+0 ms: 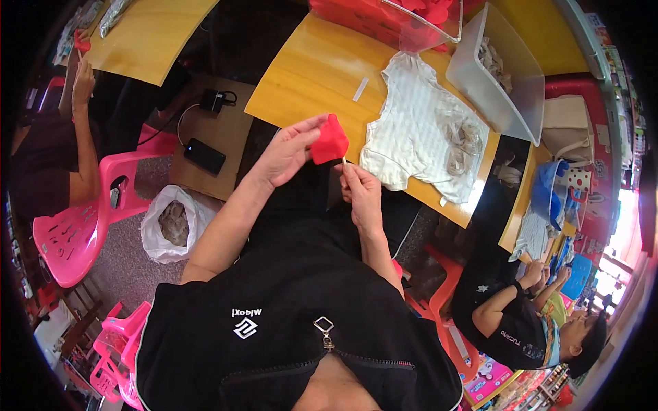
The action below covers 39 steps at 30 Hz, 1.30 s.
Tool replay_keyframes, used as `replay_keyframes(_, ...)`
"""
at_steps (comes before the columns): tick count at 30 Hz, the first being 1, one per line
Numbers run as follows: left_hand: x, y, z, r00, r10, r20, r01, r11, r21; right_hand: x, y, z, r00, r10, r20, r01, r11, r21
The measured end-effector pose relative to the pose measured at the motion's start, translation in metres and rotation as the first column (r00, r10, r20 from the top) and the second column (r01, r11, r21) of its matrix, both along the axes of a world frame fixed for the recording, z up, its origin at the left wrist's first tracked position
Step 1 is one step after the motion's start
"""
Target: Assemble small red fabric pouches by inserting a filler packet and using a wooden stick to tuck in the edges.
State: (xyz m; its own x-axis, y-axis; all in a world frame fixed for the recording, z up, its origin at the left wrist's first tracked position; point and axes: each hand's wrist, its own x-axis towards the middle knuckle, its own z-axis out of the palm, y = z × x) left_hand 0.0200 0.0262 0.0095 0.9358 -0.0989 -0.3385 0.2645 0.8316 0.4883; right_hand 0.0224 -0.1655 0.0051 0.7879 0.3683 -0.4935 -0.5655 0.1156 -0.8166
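Just off the near edge of the yellow table, I hold up a small red piece (332,141), thin and petal-like, on a short pale stick (344,161). My left hand (286,152) pinches the left edge of the red piece between thumb and fingers. Below it, my right hand (361,195) grips the stick with thumb and forefinger. A white striped cloth (411,109), shaped like a garment, lies on the table to the right of my hands. On that cloth rests a small heap of tan, translucent pieces (463,145).
The yellow table (301,75) carries a translucent bin (473,75) and a container of red pieces (370,20). At left are a phone (204,157) on a cardboard-coloured surface, a white sack (155,226) and a pink chair (82,240). Co-workers sit on both sides.
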Motion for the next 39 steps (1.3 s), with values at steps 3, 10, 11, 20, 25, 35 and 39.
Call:
replay_keyframes(3, 0.006, 0.013, -0.001, 0.998, -0.069, 0.015, 0.054, 0.884, 0.465, 0.0, 0.0, -0.004, 0.959, 0.095, 0.268, -0.021, 0.964, -0.265)
replay_keyframes(10, 0.011, 0.015, 0.003, 0.993, 0.008, -0.121, 0.049, 0.887, 0.458, -0.003, 0.007, 0.001, 0.907, 0.145, 0.395, 0.023, 0.92, -0.391)
replay_keyframes(11, 0.011, 0.014, 0.003, 0.993, 0.007, -0.121, 0.05, 0.887, 0.458, -0.004, 0.008, 0.0, 0.9, 0.126, 0.417, 0.043, 0.927, -0.373)
replay_keyframes(20, 0.019, -0.011, 0.01, 0.976, 0.219, 0.005, -0.208, 0.919, 0.336, -0.021, 0.019, -0.003, 0.992, -0.125, 0.036, 0.116, 0.975, 0.19)
replay_keyframes(25, 0.02, -0.012, 0.016, 0.962, 0.274, 0.016, -0.267, 0.92, 0.288, -0.022, 0.015, 0.0, 0.991, -0.134, 0.007, 0.128, 0.96, 0.248)
replay_keyframes(35, 0.012, 0.003, 0.013, 0.99, 0.085, -0.109, -0.053, 0.962, 0.267, -0.015, 0.011, -0.007, 0.995, 0.009, 0.101, -0.015, 0.998, 0.053)
replay_keyframes(39, 0.013, -0.001, 0.003, 0.974, 0.194, -0.115, -0.158, 0.951, 0.265, -0.022, 0.011, -0.009, 0.997, -0.052, 0.056, 0.041, 0.981, 0.188)
